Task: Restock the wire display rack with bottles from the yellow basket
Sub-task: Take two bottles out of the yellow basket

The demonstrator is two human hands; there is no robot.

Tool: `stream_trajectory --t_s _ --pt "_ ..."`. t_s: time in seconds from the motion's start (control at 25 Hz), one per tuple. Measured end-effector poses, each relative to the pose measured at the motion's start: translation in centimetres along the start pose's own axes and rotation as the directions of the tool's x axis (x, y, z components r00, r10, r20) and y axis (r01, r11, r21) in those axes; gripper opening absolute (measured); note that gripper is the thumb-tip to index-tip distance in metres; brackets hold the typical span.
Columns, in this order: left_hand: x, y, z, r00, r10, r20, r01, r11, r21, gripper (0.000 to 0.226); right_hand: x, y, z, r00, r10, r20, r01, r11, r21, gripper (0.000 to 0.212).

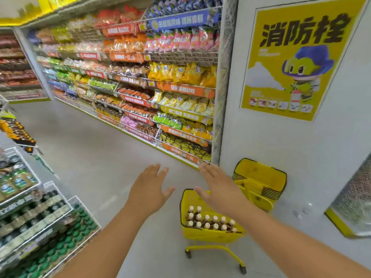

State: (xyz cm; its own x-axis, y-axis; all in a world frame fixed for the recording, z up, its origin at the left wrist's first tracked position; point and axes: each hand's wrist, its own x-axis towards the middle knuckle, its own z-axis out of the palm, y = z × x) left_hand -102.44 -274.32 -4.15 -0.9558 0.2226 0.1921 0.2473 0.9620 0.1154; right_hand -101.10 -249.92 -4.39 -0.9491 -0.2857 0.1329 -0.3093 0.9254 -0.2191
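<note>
A yellow basket (210, 235) on a wheeled frame stands on the floor at lower centre, holding several brown bottles (206, 220) with white caps, all upright. My left hand (149, 189) hovers open, palm down, left of the basket and above the floor. My right hand (218, 187) is stretched out flat above the basket's far rim, fingers apart, holding nothing. The wire display rack (40, 227) rises in tiers at the lower left, filled with green-capped and dark-capped bottles.
A stack of empty yellow baskets (261, 183) sits against the white wall behind the wheeled one. Long snack shelves (140, 87) line the aisle's right side. A yellow poster (297, 63) hangs on the wall. Grey floor stretches ahead on the left.
</note>
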Motion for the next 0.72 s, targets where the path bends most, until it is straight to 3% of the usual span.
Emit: stream_trajectory --t_s 0.16,0.32,0.44,0.6,0.72 --pt "3.1 9.2 3.9 0.996 0.059 0.072 -0.058 0.998 -0.015 0.073 -3.8 10.1 -0.7 0.998 0.066 0.011 -0.066 0.997 -0.027 0.089" --pt "4.6 13.7 6.7 0.983 0.057 0.176 -0.054 0.998 -0.022 0.073 -2.9 15.1 1.2 0.995 0.082 0.059 -0.082 0.997 -0.002 0.107" --pt "6.9 13.4 9.2 0.968 0.06 0.243 -0.053 0.998 -0.033 0.071 -0.2 16.7 3.3 0.992 0.075 0.106 -0.081 0.995 0.051 0.114" --pt "10.6 10.9 14.1 0.962 0.032 0.273 0.017 0.985 -0.172 0.09 4.6 18.1 7.1 0.974 0.123 0.19 -0.142 0.986 0.086 0.091" --pt "14.7 7.2 18.5 0.952 0.002 0.305 0.079 0.964 -0.253 0.093 9.0 19.4 10.9 0.955 0.162 0.25 -0.191 0.977 0.099 0.124"
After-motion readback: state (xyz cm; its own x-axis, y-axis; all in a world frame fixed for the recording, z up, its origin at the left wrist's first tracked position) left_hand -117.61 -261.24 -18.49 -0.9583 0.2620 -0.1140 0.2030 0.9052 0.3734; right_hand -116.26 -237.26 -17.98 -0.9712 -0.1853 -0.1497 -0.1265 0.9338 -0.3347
